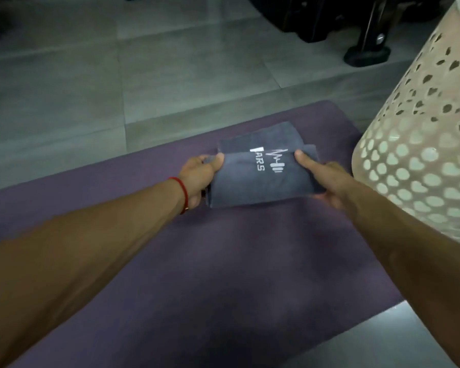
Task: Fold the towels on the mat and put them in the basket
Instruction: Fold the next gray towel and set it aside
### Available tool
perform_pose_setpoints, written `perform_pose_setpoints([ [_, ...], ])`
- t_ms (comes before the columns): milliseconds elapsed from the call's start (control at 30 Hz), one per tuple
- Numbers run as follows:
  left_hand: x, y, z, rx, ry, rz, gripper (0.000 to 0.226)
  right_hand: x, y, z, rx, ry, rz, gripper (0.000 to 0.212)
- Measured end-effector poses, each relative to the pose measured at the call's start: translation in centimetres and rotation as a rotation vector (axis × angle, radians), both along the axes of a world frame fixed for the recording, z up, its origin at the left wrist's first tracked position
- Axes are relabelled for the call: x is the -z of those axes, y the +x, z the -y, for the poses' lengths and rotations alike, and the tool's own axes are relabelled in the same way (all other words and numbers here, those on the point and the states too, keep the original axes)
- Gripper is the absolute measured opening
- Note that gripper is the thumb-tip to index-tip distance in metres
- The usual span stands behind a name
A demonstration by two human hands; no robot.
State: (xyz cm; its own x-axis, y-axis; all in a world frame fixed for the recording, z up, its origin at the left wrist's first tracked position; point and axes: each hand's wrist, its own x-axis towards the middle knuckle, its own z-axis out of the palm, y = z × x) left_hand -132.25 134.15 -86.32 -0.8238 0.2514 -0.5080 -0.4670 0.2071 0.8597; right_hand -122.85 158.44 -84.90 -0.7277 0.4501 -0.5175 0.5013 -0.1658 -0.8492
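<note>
Towel: a dark grey folded towel [263,171] with a white printed logo and the letters "ARS" on its top face, held between both hands above the far part of the mat; several folded layers show at its far edge, and whether its underside touches the mat cannot be told.
Left hand: the left hand [199,179] grips the towel's left edge, thumb lying on top of the cloth and fingers curled underneath; a red string bracelet [182,193] circles the wrist.
Right hand: the right hand [327,181] grips the towel's right edge, thumb pressed flat on the top face near the logo and the other fingers tucked below the cloth.
Grip: both grips are closed on the towel, one at each side, with the cloth stretched fairly flat between them.
Mat: a purple exercise mat [223,261] lies on the floor and runs from the near edge of the view to just past the towel.
Basket: a tall cream laundry basket [420,160] with heart-shaped cut-outs stands at the right, just beside the right hand and at the mat's edge.
Floor: grey tiled floor [91,88] beyond the mat, with dark equipment [367,49] at the far right.
</note>
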Motion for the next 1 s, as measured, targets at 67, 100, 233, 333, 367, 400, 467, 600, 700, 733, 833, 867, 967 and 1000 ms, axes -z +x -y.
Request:
perform_pose_setpoints([
  [67, 2.0, -4.5, -2.6, -0.085, -0.043, -0.047, 0.047, 1.4, -3.7, -2.4, 0.04, -0.038, -0.023, 0.042],
  [100, 3.3, -6.6, -3.6, -0.119, -0.061, -0.061, 0.049, 2.0, -5.4, -3.4, 0.053, -0.019, -0.034, 0.044],
  [233, 4.8, -11.5, -7.0, -0.189, -0.143, -0.132, 0.032, 4.7, -12.0, -6.3, 0.106, 0.151, -0.021, 0.071],
  [333, 5.4, -12.8, -8.4, -0.189, -0.303, -0.214, 0.043, 6.6, -15.4, -8.2, 0.066, 0.456, 0.046, 0.069],
  [367, 5.8, -12.8, -8.6, -0.18, -0.372, -0.247, 0.049, 7.2, -16.0, -8.6, 0.034, 0.556, 0.073, 0.063],
  [400, 6.2, -12.6, -8.9, -0.163, -0.438, -0.277, 0.052, 7.9, -16.4, -8.9, 0.002, 0.632, 0.093, 0.058],
  [467, 7.3, -12.0, -9.2, -0.124, -0.535, -0.324, 0.051, 9.0, -16.7, -9.0, -0.067, 0.741, 0.134, 0.053],
  [600, 8.6, -11.7, -9.7, -0.152, -0.574, -0.363, 0.047, 10.8, -17.0, -8.3, -0.131, 0.817, 0.186, 0.07],
  [700, 9.4, -12.7, -9.9, -0.226, -0.613, -0.216, 0.064, 11.0, -17.2, -8.2, -0.083, 0.65, 0.219, 0.082],
  [733, 9.6, -12.9, -9.9, -0.2, -0.578, -0.162, 0.072, 10.9, -17.2, -8.1, -0.048, 0.53, 0.237, 0.087],
  [833, 10.1, -13.6, -9.6, -0.169, -0.419, -0.076, 0.075, 10.9, -17.3, -7.8, 0.002, 0.351, 0.215, 0.094],
  [867, 10.1, -13.7, -9.5, -0.186, -0.342, -0.044, 0.075, 10.9, -17.4, -7.8, 0.025, 0.343, 0.19, 0.094],
  [967, 9.7, -14.2, -8.8, -0.236, -0.228, -0.082, 0.061, 10.1, -18.4, -7.8, 0.077, 0.394, 0.114, 0.098],
  [1000, 9.1, -14.4, -8.7, -0.262, -0.232, -0.127, 0.057, 9.8, -18.9, -7.9, 0.09, 0.415, 0.085, 0.101],
])
